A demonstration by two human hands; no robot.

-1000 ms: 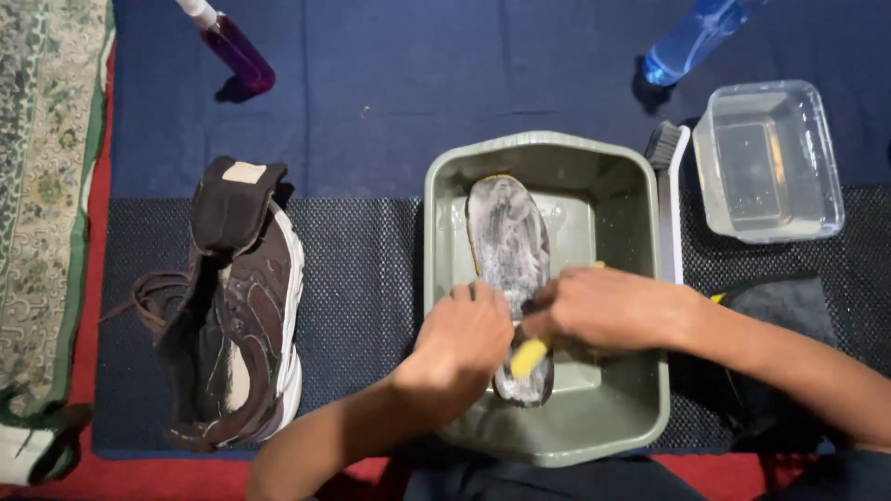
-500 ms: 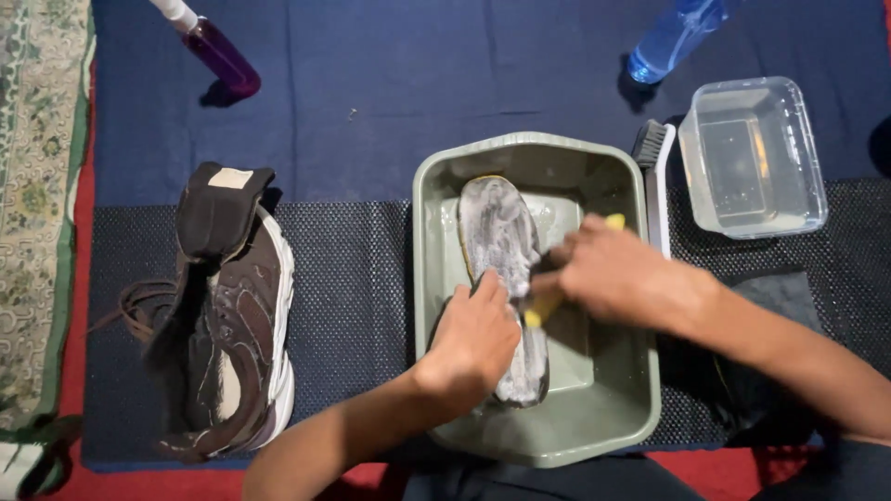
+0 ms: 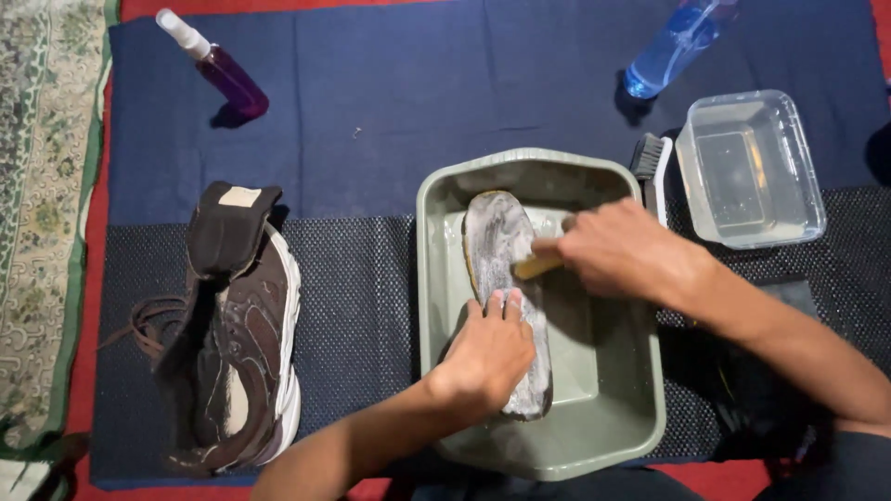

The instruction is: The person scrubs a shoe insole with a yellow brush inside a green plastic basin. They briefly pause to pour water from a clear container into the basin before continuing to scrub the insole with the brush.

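Left hand [image 3: 487, 357] presses flat, fingers spread narrow, on the soapy insole [image 3: 506, 288] in the basin [image 3: 640, 408]; right hand [image 3: 617, 249], fingers curled, grips a brush [image 3: 536, 267] on it.

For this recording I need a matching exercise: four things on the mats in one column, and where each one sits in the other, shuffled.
Things:
1. insole
2. brown shoe
3. purple bottle
4. clear tub

Places:
A. far left corner of the blue mat
B. right of the green basin, holding water
C. inside the green basin, under the left hand
D. left of the basin, on the black mat

Pairs: 1-C, 2-D, 3-A, 4-B
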